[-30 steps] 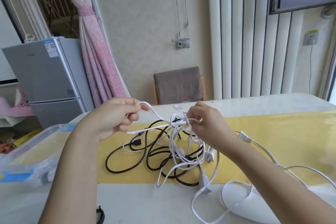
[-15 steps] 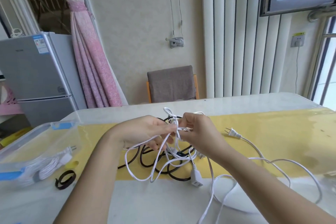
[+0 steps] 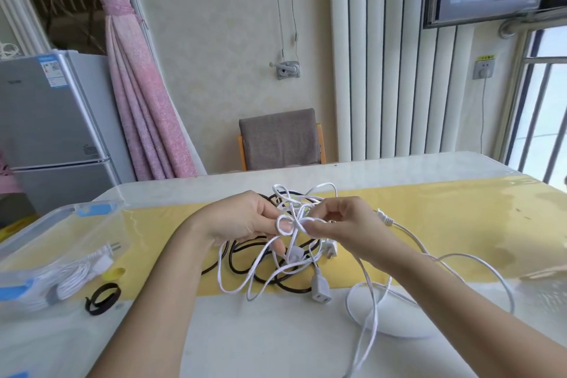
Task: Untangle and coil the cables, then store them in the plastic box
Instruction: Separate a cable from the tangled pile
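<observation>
Table holds the tangled cables, my left hand and right hand both pinching a white knot just above them, box far left; untangling step, next probably needs that loop teased open.

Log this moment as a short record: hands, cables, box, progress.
left hand: pinches a loop of the white cable
right hand: pinches the same white cable, close to the left hand
black cable: lies beneath, tangled with the white cable
plastic box: at the left, holds one coiled white cable
black strap: lies loose beside the plastic box
progress: untangling under way; this pile not yet coiled or stored
</observation>
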